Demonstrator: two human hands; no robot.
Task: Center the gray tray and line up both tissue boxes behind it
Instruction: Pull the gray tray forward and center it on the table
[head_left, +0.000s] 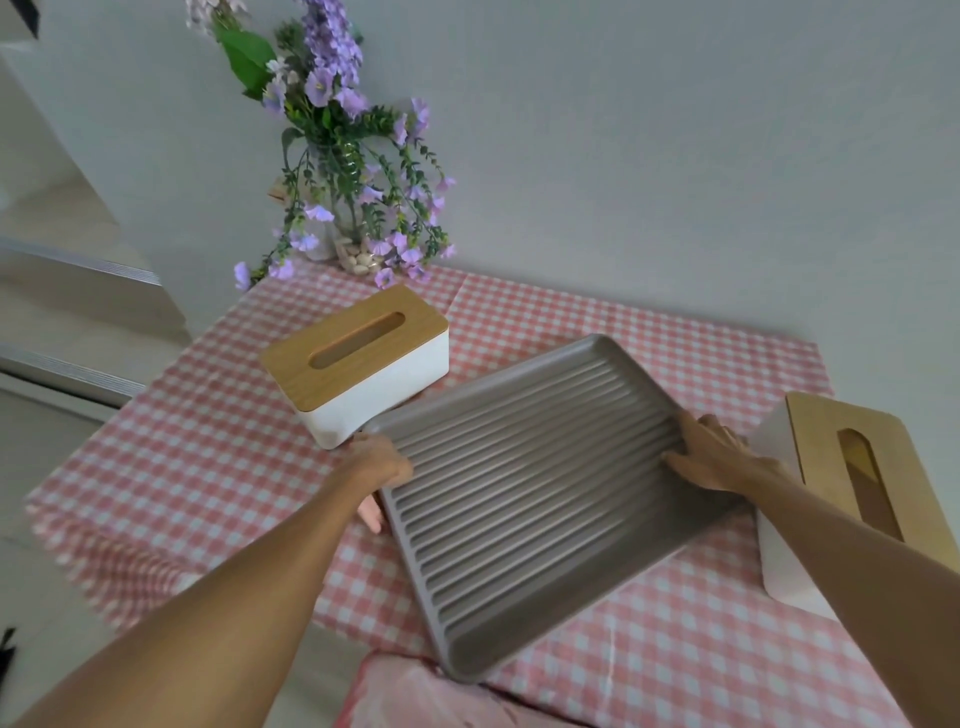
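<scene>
- Tray (540, 499): plain gray, with parallel ridges across its floor.
- Tissue box at 10 o'clock (358, 364): white body, light wood-grain lid.
- Tissue box at 3 o'clock (852, 493): white body, tan wood-grain lid.
- Tablecloth (208, 441): pink-and-white gingham check.
- Flowers at 12 o'clock (337, 104): lilac blooms, green leaves.
- Wall (675, 156): pale gray-white.
</scene>
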